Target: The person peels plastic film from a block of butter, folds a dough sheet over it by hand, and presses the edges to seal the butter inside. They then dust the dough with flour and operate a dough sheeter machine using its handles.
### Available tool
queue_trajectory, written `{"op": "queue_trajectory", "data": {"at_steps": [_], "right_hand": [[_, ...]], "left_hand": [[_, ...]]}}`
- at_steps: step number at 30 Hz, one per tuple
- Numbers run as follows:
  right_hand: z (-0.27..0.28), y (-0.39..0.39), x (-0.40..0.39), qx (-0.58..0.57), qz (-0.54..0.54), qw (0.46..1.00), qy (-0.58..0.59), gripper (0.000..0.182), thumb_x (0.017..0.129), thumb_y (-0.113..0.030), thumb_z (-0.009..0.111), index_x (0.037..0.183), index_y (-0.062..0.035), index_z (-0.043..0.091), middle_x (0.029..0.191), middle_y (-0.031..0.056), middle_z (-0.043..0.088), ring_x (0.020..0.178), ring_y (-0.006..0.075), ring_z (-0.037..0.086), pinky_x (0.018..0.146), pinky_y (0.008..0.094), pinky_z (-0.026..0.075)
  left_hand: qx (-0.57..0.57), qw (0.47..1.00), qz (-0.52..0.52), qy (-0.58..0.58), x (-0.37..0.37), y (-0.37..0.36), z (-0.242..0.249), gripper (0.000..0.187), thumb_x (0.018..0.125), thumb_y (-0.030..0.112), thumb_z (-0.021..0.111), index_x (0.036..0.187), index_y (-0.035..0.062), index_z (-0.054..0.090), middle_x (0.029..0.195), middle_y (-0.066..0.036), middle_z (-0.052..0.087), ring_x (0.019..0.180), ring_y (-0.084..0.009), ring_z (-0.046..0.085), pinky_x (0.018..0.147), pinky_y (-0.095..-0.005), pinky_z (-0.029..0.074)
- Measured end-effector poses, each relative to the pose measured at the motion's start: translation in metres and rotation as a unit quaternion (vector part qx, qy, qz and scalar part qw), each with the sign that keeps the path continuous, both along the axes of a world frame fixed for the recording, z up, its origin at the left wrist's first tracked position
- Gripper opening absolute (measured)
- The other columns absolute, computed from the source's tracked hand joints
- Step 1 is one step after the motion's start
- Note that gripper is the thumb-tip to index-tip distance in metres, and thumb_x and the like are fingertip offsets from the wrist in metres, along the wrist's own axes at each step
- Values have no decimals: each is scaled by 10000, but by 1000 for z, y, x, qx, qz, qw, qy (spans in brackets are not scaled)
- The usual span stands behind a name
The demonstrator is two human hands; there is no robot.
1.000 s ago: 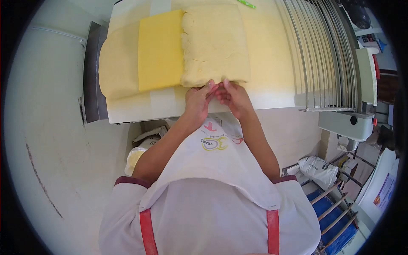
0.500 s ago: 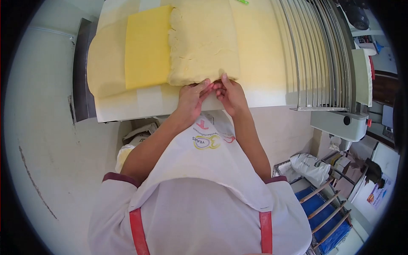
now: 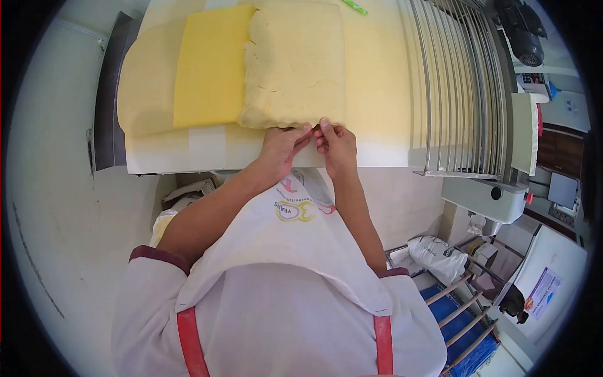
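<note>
"Two bare hands are in the head view. State their positions."

"Left hand (image 3: 277, 148): at the near edge of the folded dough (image 3: 295, 69), thumb laid towards that edge, fingers directed at the other hand. Whether it grips dough cannot be told. Right hand (image 3: 340, 148): thumb on the edge close to the near right corner, other fingers curled beneath; it appears to pinch the dough rim. The fingertips of both hands nearly meet."

"Locate the material."

"The folded dough lies on the pale work surface (image 3: 207, 151), in front of the person. Adjoining it on the left is a yellow slab (image 3: 213, 66), its visible part flat and bare. Beyond the slab, further left, the dough flap (image 3: 149, 81) lies open. A wire guard (image 3: 452, 174) stands to the right, apart from the dough. A small green object (image 3: 355, 7) rests near the far edge of the view."

"Assess progress."

"Judged about halfway. Done: the right portion of dough is over the slab, its ragged edge running across the yellow face. Not done: the left portion is unfolded, so part of the slab is uncovered. The near edge seems to be under adjustment; whether it is fully closed cannot be told, as the fingers hide part of it."
</note>
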State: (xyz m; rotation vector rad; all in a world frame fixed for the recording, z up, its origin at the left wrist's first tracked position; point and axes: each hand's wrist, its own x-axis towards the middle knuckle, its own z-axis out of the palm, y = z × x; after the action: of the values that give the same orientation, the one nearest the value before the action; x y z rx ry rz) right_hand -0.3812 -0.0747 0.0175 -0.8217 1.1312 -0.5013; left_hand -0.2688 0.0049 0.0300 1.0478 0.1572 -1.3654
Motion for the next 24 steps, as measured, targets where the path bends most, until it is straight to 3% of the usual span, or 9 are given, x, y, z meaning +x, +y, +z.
{"op": "queue_trajectory", "data": {"at_steps": [4,7,10,13,19,24], "right_hand": [[-10,3,-2,-61,11,998,10,230,917,-217,663,889,6,613,712,63,630,553,112,555,470,236,428],[7,-6,-11,-39,65,995,60,191,925,-175,644,891,11,617,709,61,628,550,106,552,472,236,431],[12,-13,-13,4,39,999,28,177,937,-178,628,915,-2,624,722,52,624,575,105,559,493,234,429],[-4,-10,-14,-70,57,995,30,214,949,-209,611,893,-3,629,728,53,625,584,106,564,502,247,438],[15,-12,-14,-66,61,994,63,267,977,-232,565,843,-9,627,692,37,612,563,101,545,491,242,428],[-6,-25,-26,-107,100,986,74,285,972,-233,570,812,-3,624,665,43,605,539,101,544,480,249,432]], "left_hand": [[-100,988,-92,68,-2,-9,-18,178,902,130,663,1017,1,619,984,-96,659,965,-181,626,919,-316,505],[-39,999,-8,26,-11,-13,-14,165,898,108,661,1014,0,617,965,-97,663,960,-177,633,910,-314,516],[11,1000,5,9,-12,-16,-6,157,895,93,661,1012,-2,617,968,-92,662,937,-175,639,897,-301,522],[-42,999,0,-5,-12,-13,-7,153,894,85,660,1012,-3,615,971,-90,663,921,-173,644,902,-292,521],[39,999,1,-20,-16,-15,-5,178,901,102,656,1047,13,603,1008,-77,651,954,-159,629,919,-301,509],[66,996,-43,-33,-11,-14,3,220,905,156,666,1078,37,604,1049,-56,640,983,-156,616,895,-296,496]]}}
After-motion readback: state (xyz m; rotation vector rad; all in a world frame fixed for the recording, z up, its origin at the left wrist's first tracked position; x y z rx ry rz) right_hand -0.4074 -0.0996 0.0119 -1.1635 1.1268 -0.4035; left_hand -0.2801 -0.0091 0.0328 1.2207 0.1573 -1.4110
